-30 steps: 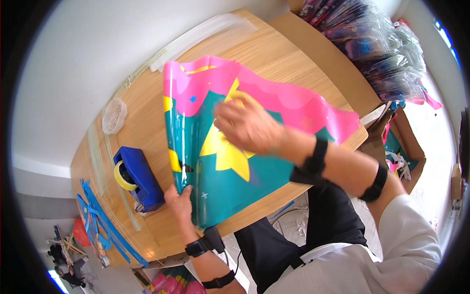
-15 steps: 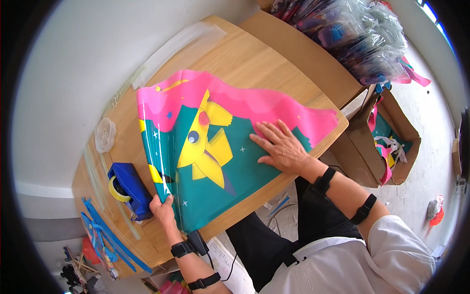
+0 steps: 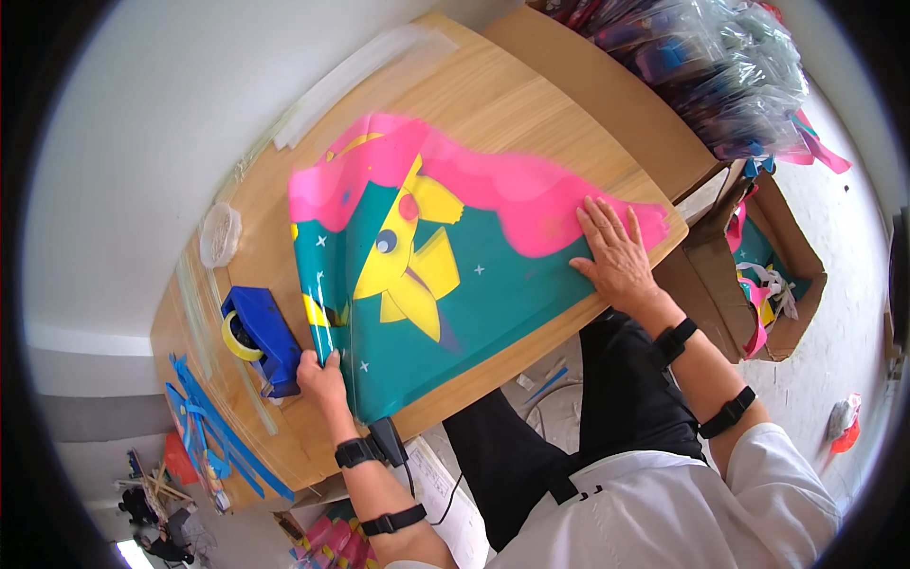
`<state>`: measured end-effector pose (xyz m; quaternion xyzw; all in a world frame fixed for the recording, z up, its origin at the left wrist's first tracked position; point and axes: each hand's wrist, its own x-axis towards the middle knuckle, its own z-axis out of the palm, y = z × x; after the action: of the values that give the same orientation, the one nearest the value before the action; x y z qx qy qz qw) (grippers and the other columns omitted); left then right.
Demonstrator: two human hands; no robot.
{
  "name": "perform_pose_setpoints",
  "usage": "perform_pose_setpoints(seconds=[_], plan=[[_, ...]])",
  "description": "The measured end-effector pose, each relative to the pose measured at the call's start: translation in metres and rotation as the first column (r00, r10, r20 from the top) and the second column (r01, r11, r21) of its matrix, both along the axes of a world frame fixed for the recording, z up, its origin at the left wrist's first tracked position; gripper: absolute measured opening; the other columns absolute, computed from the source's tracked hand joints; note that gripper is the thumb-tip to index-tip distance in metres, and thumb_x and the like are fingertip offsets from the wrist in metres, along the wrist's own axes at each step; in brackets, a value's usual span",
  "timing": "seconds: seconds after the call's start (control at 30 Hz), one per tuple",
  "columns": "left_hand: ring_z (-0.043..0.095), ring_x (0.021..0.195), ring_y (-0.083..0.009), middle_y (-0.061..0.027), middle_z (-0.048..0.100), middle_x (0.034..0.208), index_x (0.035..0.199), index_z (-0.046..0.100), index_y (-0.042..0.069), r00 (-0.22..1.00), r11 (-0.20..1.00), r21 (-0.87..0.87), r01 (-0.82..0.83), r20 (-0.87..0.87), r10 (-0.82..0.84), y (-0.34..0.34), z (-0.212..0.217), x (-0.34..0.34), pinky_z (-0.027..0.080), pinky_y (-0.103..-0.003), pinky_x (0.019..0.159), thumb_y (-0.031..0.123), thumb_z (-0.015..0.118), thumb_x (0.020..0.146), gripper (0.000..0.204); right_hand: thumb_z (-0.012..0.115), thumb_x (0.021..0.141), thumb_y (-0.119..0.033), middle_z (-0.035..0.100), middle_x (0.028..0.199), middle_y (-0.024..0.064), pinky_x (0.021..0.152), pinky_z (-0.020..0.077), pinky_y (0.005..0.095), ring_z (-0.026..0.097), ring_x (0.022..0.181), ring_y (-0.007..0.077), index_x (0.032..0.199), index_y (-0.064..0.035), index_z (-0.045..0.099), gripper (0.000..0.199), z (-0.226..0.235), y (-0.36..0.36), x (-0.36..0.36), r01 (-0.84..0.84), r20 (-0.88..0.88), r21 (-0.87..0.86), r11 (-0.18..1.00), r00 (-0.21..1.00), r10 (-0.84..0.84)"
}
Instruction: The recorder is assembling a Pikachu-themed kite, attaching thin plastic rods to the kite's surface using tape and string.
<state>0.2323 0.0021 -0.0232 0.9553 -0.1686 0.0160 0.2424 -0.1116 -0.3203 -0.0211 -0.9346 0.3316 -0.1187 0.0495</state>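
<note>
And there's the wide lane: bare worktop (image 3: 559, 128) running beyond the pink edge of the sheet (image 3: 512, 294), with clear film (image 3: 365, 81) along one side and cardboard (image 3: 592, 95) along the other! Left side's tighter, the blue tape dispenser (image 3: 268, 332) crowding the left grip (image 3: 322, 382), though a narrow channel opens between bowl (image 3: 220, 242) and curled sheet. Right grip (image 3: 618, 264) covers the near corner, open carton (image 3: 801, 318) just outside.

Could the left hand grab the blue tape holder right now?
Probably yes: the left hand is right beside the tape holder with nothing between them, though it's gripping the sheet and would likely have to let go first.
</note>
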Motion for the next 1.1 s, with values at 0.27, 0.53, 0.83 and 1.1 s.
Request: perform_pose_setpoints(seconds=[0.27, 0.53, 0.83, 1.1], plan=[[0.041, 0.126, -0.0392, -0.0192, 0.047, 0.131, 0.123, 0.049, 0.001, 0.805, 0.852, 0.07, 0.519, 0.296, -0.514, -0.076, 0.025, -0.122, 0.033, -0.049, 0.104, 0.008, 0.066, 0.078, 0.048, 0.069, 0.077, -0.042, 0.031, 0.15, 0.0129, 0.116, 0.0143, 0.0522, 0.029, 0.14, 0.0276, 0.138, -0.0103, 0.043, 0.074, 0.007, 0.066, 0.013, -0.424, 0.152, 0.093, 0.901, 0.9, 0.408], [0.036, 0.131, -0.0385, -0.0189, 0.044, 0.136, 0.13, 0.046, 0.001, 0.502, 0.483, -0.145, 0.863, 0.147, -0.852, -0.172, 0.029, -0.21, 0.029, -0.048, 0.109, 0.014, 0.07, 0.074, 0.062, 0.062, 0.085, -0.003, 0.062, 0.108, 0.0151, 0.08, 0.0535, 0.0324, 0.064, 0.096, 0.025, 0.113, 0.0067, 0.054, 0.031, 0.001, 0.069, -0.043, -0.226, 0.531, 0.837, 0.498, 0.556, -0.639], [0.034, 0.133, -0.0345, -0.0177, 0.041, 0.14, 0.14, 0.036, 0.001, 0.54, 0.545, -0.008, 0.839, 0.145, -0.829, -0.214, -0.001, -0.24, 0.025, -0.048, 0.11, 0.045, 0.073, 0.072, 0.089, 0.063, 0.084, -0.008, 0.063, 0.105, 0.0058, 0.062, 0.0475, 0.0242, 0.064, 0.077, 0.0124, 0.126, 0.0001, 0.051, 0.044, 0.028, 0.047, -0.042, -0.608, 0.08, 0.788, -0.098, 0.258, -0.963], [0.043, 0.12, -0.0313, -0.0078, 0.051, 0.124, 0.118, 0.058, 0.008, 0.721, 0.72, -0.06, 0.691, 0.122, -0.682, -0.234, -0.013, -0.236, 0.033, -0.048, 0.094, 0.045, 0.068, 0.077, 0.057, 0.069, 0.081, -0.016, 0.055, 0.115, 0.014, 0.078, 0.0512, 0.0366, 0.06, 0.091, 0.0296, 0.116, -0.0057, 0.059, 0.038, 0.041, 0.055, -0.02, -0.11, 0.627, 0.351, 0.93, 0.765, -0.147]])
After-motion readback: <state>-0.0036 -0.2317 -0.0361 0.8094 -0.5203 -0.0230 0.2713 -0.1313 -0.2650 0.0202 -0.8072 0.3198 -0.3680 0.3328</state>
